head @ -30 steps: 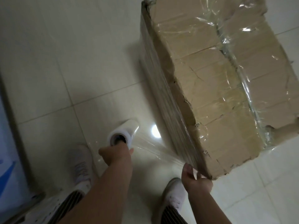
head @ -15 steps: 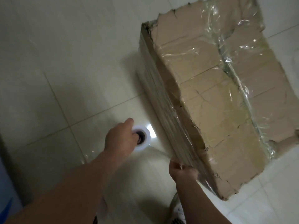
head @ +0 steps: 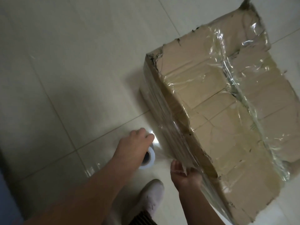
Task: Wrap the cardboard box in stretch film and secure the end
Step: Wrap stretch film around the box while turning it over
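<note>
Along the far left edge there is a dim blue surface (head: 6, 200), too blurred to name, and beside it the pale tiled floor (head: 65, 78) spreads out with its thin grout lines. The person's left arm reaches down over the tiles, and the left hand (head: 133, 146) has its fingers curled round the film roll (head: 152, 159), which it holds low and near the floor with the open core end facing up toward the camera. From the roll a clear sheet of stretch film (head: 164, 148) runs across to the side of the box, catching a bright spot of light. Below that, a whitish shoe (head: 151, 197) stands on the tiles, with a bit of striped trouser leg (head: 142, 218) at the bottom edge. Just right of the shoe, the right hand (head: 185, 174) is up against the lower side of the box, thumb and fingers pinching the film where it meets the cardboard. The cardboard box (head: 227, 127) sits on the floor at the right. Its edges are torn, film layers are banded along the side facing the person, and crinkled shiny strips cross its top.
</note>
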